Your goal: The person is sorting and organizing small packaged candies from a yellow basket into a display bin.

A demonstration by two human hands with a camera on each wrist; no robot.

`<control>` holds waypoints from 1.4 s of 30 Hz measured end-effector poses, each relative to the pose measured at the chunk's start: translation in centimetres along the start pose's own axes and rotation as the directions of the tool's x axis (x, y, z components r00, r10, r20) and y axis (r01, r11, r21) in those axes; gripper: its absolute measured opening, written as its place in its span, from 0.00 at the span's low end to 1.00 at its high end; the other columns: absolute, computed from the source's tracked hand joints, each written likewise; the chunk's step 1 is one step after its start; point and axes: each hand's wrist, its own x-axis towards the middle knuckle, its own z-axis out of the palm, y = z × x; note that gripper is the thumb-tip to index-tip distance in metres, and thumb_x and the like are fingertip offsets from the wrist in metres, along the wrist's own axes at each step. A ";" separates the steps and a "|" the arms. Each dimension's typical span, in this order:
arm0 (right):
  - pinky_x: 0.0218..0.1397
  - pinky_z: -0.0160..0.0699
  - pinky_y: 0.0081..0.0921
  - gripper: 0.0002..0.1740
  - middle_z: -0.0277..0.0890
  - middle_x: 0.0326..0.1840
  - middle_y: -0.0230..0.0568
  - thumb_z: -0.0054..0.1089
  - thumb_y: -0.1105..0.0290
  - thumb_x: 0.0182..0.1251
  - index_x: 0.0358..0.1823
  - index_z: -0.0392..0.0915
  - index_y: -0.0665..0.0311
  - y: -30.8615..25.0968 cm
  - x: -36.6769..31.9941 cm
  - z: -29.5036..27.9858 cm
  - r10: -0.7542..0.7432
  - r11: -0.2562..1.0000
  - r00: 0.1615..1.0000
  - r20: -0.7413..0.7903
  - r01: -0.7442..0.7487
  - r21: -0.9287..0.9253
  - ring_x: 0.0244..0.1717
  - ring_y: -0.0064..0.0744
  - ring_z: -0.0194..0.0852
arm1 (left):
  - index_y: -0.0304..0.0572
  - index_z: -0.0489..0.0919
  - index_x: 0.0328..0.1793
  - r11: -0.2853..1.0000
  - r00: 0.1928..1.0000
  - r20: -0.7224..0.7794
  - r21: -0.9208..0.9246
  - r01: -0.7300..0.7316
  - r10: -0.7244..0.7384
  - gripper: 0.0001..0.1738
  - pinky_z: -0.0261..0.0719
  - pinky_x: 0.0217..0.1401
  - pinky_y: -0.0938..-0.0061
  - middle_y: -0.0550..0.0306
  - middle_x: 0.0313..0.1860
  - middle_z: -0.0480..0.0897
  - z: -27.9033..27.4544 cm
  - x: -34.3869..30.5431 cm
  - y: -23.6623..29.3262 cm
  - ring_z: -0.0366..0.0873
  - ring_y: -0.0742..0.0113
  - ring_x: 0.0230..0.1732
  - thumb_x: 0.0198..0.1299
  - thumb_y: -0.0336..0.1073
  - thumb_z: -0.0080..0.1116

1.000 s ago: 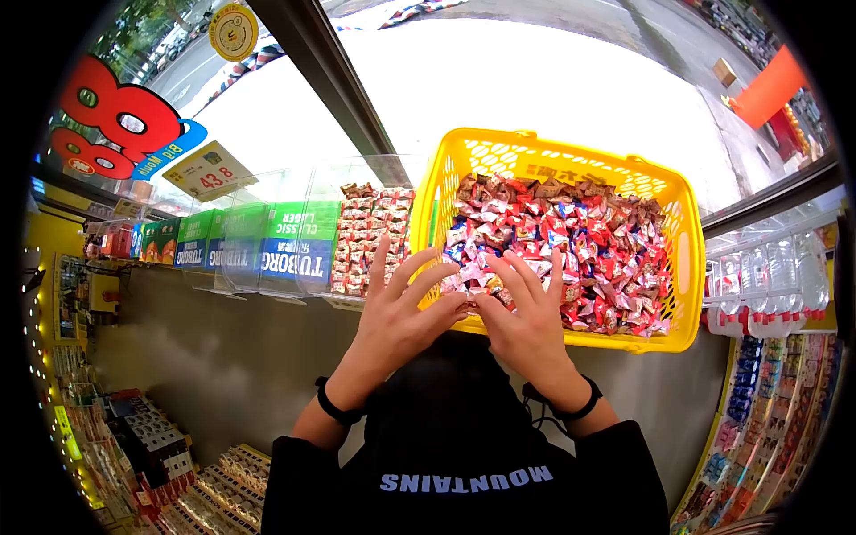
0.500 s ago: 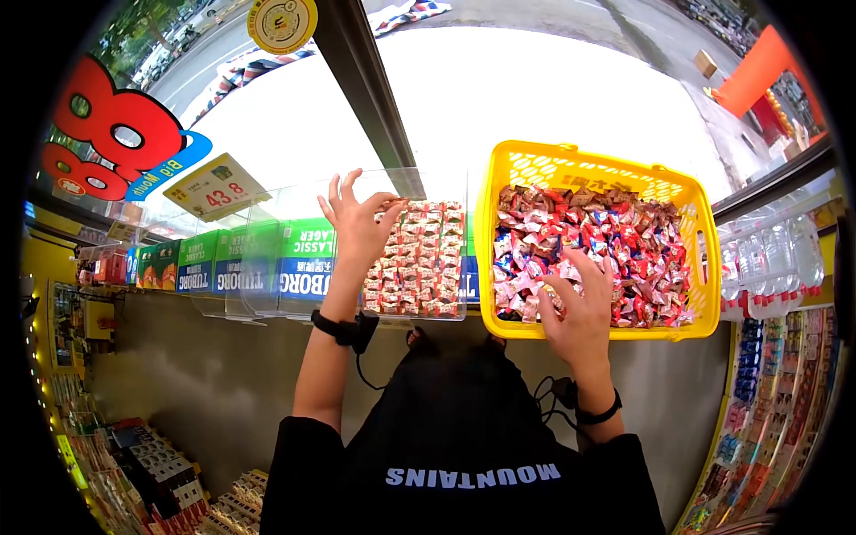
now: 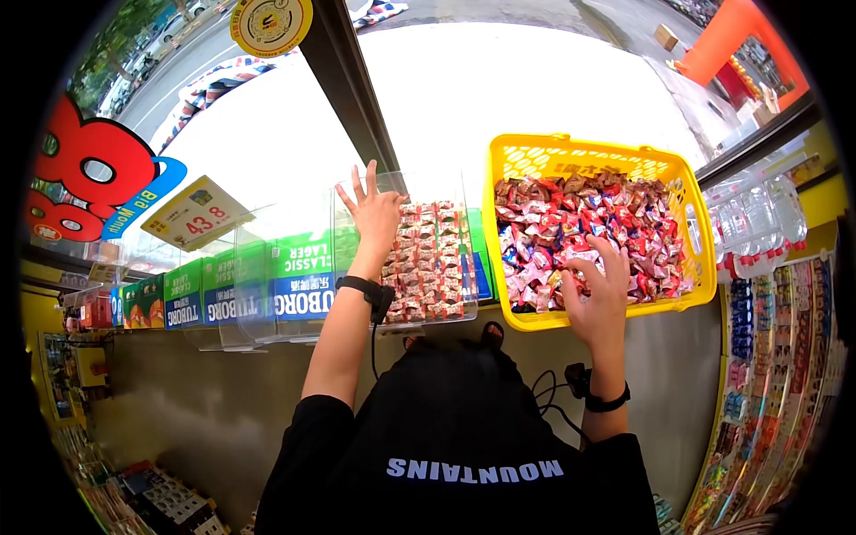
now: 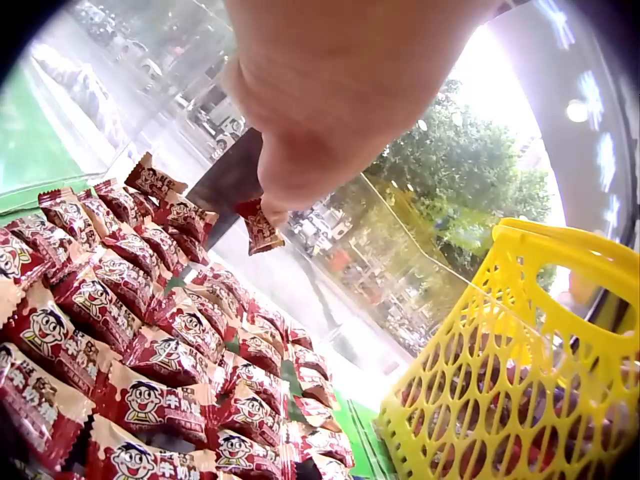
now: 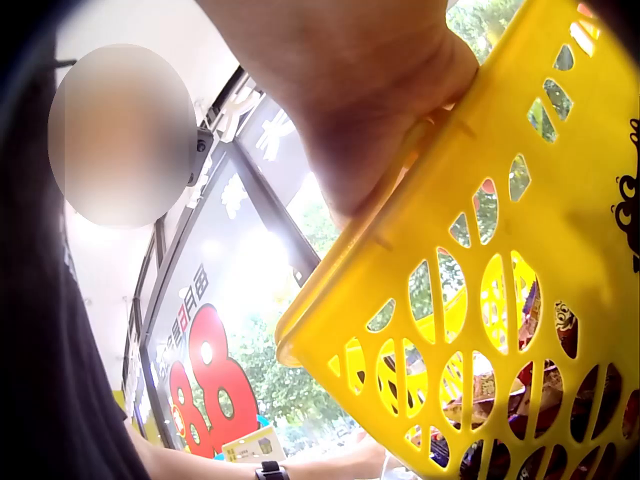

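My left hand (image 3: 372, 217) is over the back left corner of a clear bin (image 3: 471, 267), where wrapped candies (image 3: 426, 276) lie in neat rows. In the left wrist view, its fingertips pinch one small red-and-brown wrapped candy (image 4: 260, 226) above the rows. My right hand (image 3: 599, 290) hovers at the near side of a yellow basket (image 3: 700, 223) heaped with mixed red, pink, blue and brown wrapped candies (image 3: 588, 236). Its fingers are spread and loosely bent, with nothing seen between them. In the right wrist view the basket's rim (image 5: 350, 250) covers the fingertips.
Green-and-blue beer cartons (image 3: 308, 276) line the ledge to the left behind clear panels. A price card (image 3: 198, 214) stands above them. Bottled water (image 3: 758, 218) is to the right of the basket. A dark window post (image 3: 352, 98) rises behind the bin.
Both hands were close together over the basket's near left edge. My left hand has moved left to the bin and pinches a candy there; my right hand has shifted right along the basket.
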 end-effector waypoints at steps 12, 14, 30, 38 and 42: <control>0.84 0.59 0.62 0.10 0.80 0.68 0.47 0.75 0.68 0.61 0.43 0.88 0.59 0.7 -0.2 0.3 -0.005 0.999 1.000 -0.003 0.006 0.054 0.72 0.51 0.76 | 0.67 0.94 0.38 0.999 0.999 0.041 0.043 -0.027 0.025 0.05 0.23 0.89 0.24 0.59 0.91 0.58 -0.8 -0.1 -0.3 0.38 0.41 0.94 0.65 0.44 0.71; 0.83 0.61 0.62 0.10 0.80 0.67 0.47 0.76 0.67 0.61 0.42 0.88 0.59 0.6 -0.1 0.3 -0.009 0.998 1.000 -0.011 0.010 0.054 0.72 0.51 0.76 | 0.64 0.93 0.47 0.999 0.997 0.074 0.005 -0.032 0.032 0.07 0.24 0.89 0.23 0.56 0.91 0.58 -1.8 -0.4 -0.3 0.40 0.40 0.94 0.65 0.41 0.69; 0.82 0.63 0.62 0.11 0.78 0.68 0.47 0.73 0.65 0.66 0.48 0.85 0.58 1.8 -0.2 -1.9 -0.177 0.964 0.981 0.084 0.156 0.213 0.72 0.53 0.75 | 0.50 0.83 0.72 0.734 0.913 -0.072 -0.571 -0.367 0.401 0.27 0.48 0.91 0.36 0.41 0.83 0.70 -19.4 -2.3 13.8 0.61 0.37 0.87 0.69 0.43 0.71; 0.83 0.63 0.62 0.14 0.78 0.68 0.49 0.74 0.67 0.65 0.50 0.85 0.59 10.1 0.0 -6.2 -0.102 0.995 0.994 0.046 0.101 0.010 0.73 0.54 0.74 | 0.54 0.82 0.74 0.753 0.880 0.056 -0.544 -0.369 0.472 0.30 0.53 0.89 0.37 0.44 0.83 0.69 -19.9 -4.0 18.4 0.61 0.37 0.86 0.66 0.46 0.73; 0.82 0.65 0.60 0.13 0.79 0.68 0.49 0.74 0.67 0.65 0.49 0.85 0.60 13.2 -0.4 -6.6 -0.073 0.997 0.997 0.037 0.072 0.016 0.73 0.54 0.74 | 0.52 0.81 0.74 0.828 0.909 0.083 -0.452 -0.332 0.409 0.32 0.55 0.88 0.40 0.41 0.83 0.69 -19.2 -5.1 19.7 0.62 0.37 0.86 0.65 0.47 0.74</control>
